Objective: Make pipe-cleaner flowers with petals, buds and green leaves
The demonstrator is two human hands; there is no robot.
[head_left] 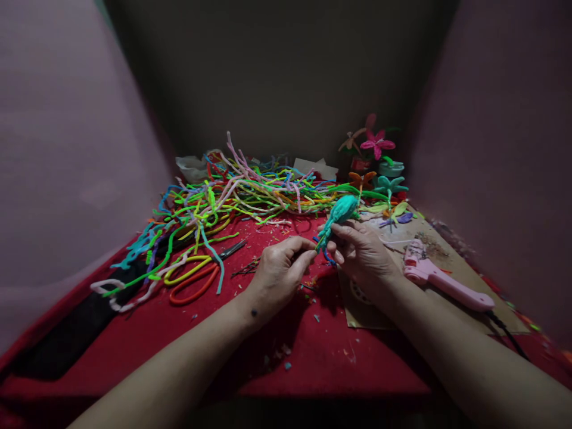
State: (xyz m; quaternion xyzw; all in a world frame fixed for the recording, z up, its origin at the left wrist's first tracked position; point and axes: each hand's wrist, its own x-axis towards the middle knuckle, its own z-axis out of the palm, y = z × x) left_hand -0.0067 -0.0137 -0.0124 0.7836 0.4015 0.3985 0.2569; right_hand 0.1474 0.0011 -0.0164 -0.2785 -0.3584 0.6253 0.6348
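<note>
Turquoise fuzzy bundle (343, 210) is pinched low by the left hand (283, 262), higher by the right hand (364, 253).

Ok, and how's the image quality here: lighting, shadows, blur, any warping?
Head view: dim overall, the back wall nearly black; the left hand and right hand cast soft shadows on the red cloth; the pink flower looks soft, its surroundings murky; wide-angle stretching lengthens the forearms toward the lower corners; no strong glare.
</note>
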